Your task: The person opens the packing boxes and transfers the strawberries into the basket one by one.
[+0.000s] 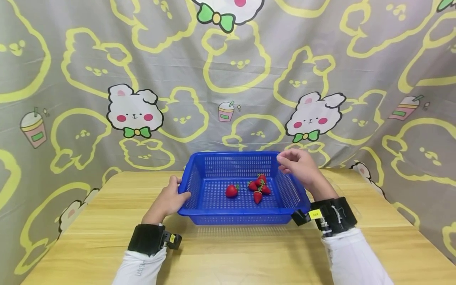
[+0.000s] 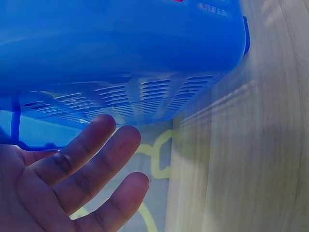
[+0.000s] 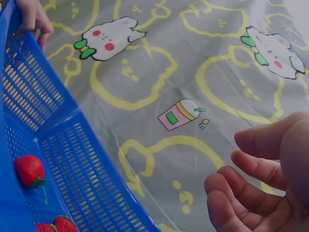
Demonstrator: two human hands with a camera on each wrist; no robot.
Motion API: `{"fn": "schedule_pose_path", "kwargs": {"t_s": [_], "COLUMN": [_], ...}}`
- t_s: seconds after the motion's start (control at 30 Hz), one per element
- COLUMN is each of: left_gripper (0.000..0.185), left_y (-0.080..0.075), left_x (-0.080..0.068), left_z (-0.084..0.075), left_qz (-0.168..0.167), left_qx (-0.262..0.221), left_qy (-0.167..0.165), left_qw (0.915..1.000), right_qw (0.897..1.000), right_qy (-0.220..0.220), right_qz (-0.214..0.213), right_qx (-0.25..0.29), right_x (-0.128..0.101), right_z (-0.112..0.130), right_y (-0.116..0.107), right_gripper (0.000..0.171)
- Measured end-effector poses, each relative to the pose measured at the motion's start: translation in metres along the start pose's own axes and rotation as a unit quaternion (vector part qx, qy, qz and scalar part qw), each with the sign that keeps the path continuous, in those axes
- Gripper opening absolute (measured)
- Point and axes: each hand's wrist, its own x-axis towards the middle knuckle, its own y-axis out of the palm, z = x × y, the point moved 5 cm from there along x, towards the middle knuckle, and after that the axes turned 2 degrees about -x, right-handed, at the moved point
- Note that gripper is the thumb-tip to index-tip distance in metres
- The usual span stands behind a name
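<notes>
A blue plastic basket (image 1: pixel 233 216) with slotted walls sits on the wooden table. One red strawberry (image 1: pixel 231 191) lies left of the middle of its floor, and several more strawberries (image 1: pixel 257 197) cluster to the right. My left hand (image 1: pixel 170 200) holds the basket's left rim, its thumb over the edge; three fingers (image 2: pixel 99 171) extend outside the wall in the left wrist view. Above the right rim, my right hand (image 1: pixel 301 168) hovers with loosely bent fingers and nothing between them. The right wrist view shows this hand (image 3: pixel 260 179) apart from the basket wall (image 3: pixel 91 169).
The light wood table (image 1: pixel 228 257) reaches out on both sides of the basket. Behind it hangs a grey curtain (image 1: pixel 192 71) with yellow outlines and white rabbits. Black wrist straps with cameras (image 1: pixel 172 240) sit on both forearms, below the hands.
</notes>
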Motion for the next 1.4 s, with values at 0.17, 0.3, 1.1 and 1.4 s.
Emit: {"fn": "schedule_pose_path", "kwargs": {"t_s": [0.17, 0.3, 1.1, 1.4], "left_gripper": [0.047, 0.047, 0.048, 0.046], "left_y": [0.002, 0.002, -0.004, -0.001], "left_x": [0.001, 0.002, -0.001, 0.001], "left_z": [0.001, 0.000, -0.001, -0.002], "left_qz": [0.001, 0.003, 0.025, 0.021], "left_qx": [0.005, 0.006, 0.015, 0.006], "left_qy": [-0.001, 0.002, 0.000, 0.003], "left_qw": [1.0000, 1.0000, 0.9996, 0.9998], "right_qw": [1.000, 0.998, 0.911, 0.894], "right_qy": [0.001, 0.007, 0.204, 0.238], "right_qz": [-0.023, -0.042, 0.124, 0.164], "right_qx": [-0.013, -0.037, -0.335, -0.343], "right_x": [-0.014, -0.026, -0.038, -0.049], "right_z": [-0.010, -0.020, -0.091, -0.109], "right_y": [-0.012, -0.023, -0.058, -0.055], "right_gripper": [0.034, 0.035, 0.032, 0.018]}}
